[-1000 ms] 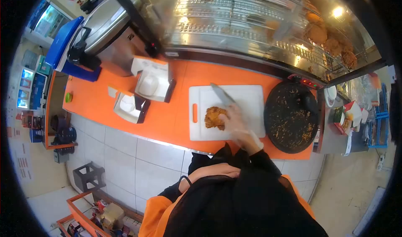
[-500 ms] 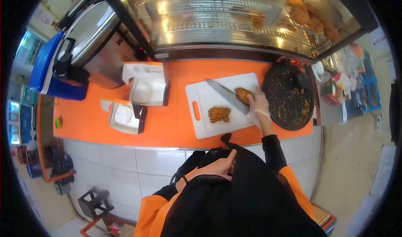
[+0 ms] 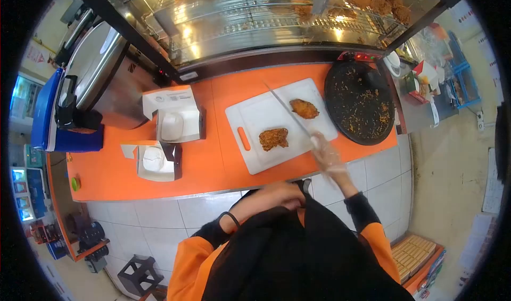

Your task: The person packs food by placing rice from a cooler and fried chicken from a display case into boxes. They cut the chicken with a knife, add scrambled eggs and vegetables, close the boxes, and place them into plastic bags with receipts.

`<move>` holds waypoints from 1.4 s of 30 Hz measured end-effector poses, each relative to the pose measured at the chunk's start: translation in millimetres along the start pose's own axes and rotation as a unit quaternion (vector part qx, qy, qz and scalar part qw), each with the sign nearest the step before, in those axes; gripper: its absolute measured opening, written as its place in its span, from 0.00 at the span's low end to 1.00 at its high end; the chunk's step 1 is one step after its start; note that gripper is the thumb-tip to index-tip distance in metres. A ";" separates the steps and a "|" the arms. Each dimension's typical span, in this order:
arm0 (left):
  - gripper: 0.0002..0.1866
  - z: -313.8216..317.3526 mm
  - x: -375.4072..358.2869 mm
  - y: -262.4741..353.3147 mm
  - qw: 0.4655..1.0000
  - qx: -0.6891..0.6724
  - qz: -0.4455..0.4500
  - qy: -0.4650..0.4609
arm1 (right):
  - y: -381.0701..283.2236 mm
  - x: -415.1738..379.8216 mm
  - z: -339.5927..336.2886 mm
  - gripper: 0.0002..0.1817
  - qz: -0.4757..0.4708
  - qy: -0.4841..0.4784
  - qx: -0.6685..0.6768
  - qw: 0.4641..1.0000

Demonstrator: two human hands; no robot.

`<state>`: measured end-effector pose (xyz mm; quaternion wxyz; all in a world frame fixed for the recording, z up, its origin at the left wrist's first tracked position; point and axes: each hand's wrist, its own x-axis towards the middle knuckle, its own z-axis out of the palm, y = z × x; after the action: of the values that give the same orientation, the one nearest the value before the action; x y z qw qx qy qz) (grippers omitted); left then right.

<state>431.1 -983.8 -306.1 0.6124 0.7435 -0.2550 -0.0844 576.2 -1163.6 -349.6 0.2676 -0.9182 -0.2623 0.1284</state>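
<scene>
The knife (image 3: 287, 108) is smooth, shiny metal. The board (image 3: 254, 116) looks like smooth plastic, and the chicken (image 3: 273, 139) is rough and crumbly. The glove (image 3: 329, 160) is thin, see-through plastic. The boxes (image 3: 183, 102) look like stiff paper. The tray (image 3: 341, 98) is matt.

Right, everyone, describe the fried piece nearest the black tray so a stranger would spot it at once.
On the orange counter, a white cutting board lies beside the round black tray. A knife slants over the board. Ours is the fried piece on the tray side of the blade; the other fried piece lies nearer the handle slot.
</scene>
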 end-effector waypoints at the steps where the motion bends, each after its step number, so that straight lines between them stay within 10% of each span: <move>1: 0.08 -23.6 -2.6 4.4 0.992 0.059 -0.034 0.107 | -13.1 -12.3 2.5 0.21 0.029 -0.008 0.056 0.998; 4: 0.07 -86.7 15.0 -32.2 0.894 0.210 -0.055 0.392 | -72.8 -35.2 13.2 0.18 0.172 -0.088 0.129 0.973; 12: 0.19 -140.3 78.3 -139.5 0.866 0.485 -0.076 0.090 | -59.6 -22.3 41.6 0.14 0.099 -0.090 0.024 0.991; 29: 0.28 -148.6 90.6 -136.0 0.875 0.439 -0.130 0.158 | -60.9 7.6 -4.9 0.23 0.152 -0.217 0.110 0.958; 36: 0.27 -139.0 54.1 -151.1 0.878 0.421 -0.144 0.177 | -58.4 -11.1 32.5 0.12 -0.041 -0.140 0.011 0.989; 42: 0.26 -142.1 57.9 -154.6 0.885 0.425 -0.120 0.145 | -39.0 -11.4 81.1 0.13 0.046 -0.135 -0.004 0.990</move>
<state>585.5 -870.0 -409.2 0.2526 0.9616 -0.0835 0.0677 520.1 -1107.5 -393.5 0.2199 -0.9045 -0.2542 0.2625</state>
